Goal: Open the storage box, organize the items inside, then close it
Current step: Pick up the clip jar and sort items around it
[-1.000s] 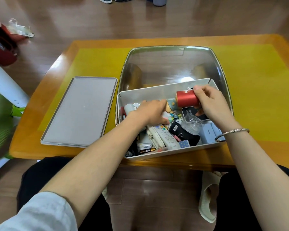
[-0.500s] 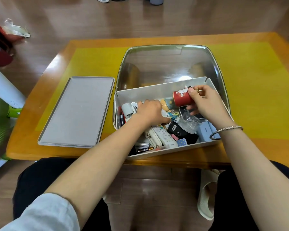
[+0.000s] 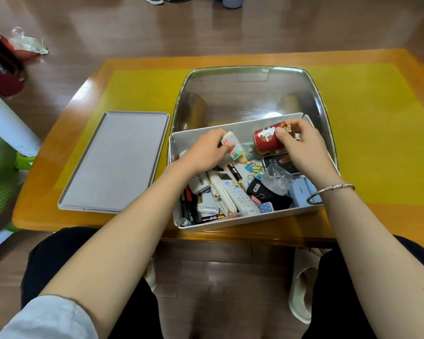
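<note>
At frame centre, a small packet (image 3: 233, 145) is pinched by the left hand (image 3: 206, 152) and a red can (image 3: 266, 140), seemingly light, rigid and slick, is gripped around its side by the right hand (image 3: 301, 145).

Both your arms reach forward and down, forearms bare, converging a bit toward the middle. Your left hand (image 3: 207, 150) is knuckles-up with the fingers curled under, pinching a small packet (image 3: 233, 145). Your right hand (image 3: 301, 148) sits just beside it, a little farther out, thumb and fingers wrapped round a red can (image 3: 266, 140) tipped on its side. There's a bracelet (image 3: 331, 193) on your right wrist and a pale sleeve on your left upper arm.
</note>
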`<state>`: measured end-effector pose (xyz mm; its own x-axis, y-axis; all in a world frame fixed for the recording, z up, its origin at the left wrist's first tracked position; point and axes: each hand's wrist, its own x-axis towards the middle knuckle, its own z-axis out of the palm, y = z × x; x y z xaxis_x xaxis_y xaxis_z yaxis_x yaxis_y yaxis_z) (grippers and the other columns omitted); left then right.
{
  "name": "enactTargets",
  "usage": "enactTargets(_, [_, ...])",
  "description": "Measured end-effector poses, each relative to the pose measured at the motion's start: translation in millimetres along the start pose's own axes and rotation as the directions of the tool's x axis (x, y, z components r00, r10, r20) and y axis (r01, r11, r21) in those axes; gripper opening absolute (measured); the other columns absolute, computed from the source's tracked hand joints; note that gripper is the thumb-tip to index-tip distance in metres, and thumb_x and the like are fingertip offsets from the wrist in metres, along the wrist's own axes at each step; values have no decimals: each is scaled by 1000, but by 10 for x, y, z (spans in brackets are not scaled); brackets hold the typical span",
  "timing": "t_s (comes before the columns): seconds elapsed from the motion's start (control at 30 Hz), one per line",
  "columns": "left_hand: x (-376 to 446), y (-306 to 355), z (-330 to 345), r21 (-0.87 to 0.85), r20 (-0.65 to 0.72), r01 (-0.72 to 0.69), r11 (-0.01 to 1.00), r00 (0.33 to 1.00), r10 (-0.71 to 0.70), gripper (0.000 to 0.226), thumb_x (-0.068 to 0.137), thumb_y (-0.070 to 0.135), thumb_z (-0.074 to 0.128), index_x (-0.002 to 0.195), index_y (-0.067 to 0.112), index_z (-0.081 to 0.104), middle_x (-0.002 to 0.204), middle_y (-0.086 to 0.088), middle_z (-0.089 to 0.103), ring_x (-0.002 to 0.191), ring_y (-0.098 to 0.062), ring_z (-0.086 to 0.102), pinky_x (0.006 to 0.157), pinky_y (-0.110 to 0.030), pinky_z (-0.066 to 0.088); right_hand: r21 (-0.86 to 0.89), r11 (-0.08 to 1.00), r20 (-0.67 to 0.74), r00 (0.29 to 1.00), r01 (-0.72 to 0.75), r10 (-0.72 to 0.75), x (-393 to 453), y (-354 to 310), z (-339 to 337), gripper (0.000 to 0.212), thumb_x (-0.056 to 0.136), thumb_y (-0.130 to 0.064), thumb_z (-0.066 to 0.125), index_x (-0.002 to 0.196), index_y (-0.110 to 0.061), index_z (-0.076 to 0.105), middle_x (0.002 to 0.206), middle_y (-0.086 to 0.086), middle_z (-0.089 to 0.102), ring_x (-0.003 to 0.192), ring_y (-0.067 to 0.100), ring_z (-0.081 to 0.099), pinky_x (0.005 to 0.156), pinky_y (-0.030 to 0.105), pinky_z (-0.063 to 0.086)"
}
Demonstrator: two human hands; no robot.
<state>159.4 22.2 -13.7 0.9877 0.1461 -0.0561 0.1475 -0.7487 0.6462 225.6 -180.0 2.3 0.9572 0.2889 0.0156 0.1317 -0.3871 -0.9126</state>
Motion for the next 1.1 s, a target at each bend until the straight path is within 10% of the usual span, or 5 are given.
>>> enactTargets(0.23, [-174, 36, -31, -520, -72, 25, 854, 995, -73, 33, 102, 10, 35, 135, 16, 35, 98, -8, 57, 79, -18, 67, 54, -27, 56, -51, 997, 247, 968, 51, -37, -93, -98, 41, 16, 88, -20, 58, 99, -26, 68, 96, -12, 64, 87, 4, 59, 69, 21, 49])
enactTargets(0.73, [-229, 259, 66, -659, -95, -44, 751, 995, -26, 44, 102, 9, 36, 145, 22, 32, 87, -4, 59, 64, -4, 62, 56, -20, 52, -114, 950, 428, 878, 290, -216, -211, -135, 146, 20, 83, -19, 62, 100, -31, 63, 102, -1, 62, 91, 11, 59, 80, 27, 48])
enactTargets(1.1, [-49, -268, -140, 161, -29, 82, 983, 996, -78, 14, 99, 27, 46, 107, 16, 46, 102, -5, 63, 89, -23, 56, 70, -35, 40, -189, 965, 132, 978, 184, -161, -58, -51, 65, 10, 86, -32, 62, 94, -31, 58, 82, -17, 58, 70, -8, 55, 61, 8, 40])
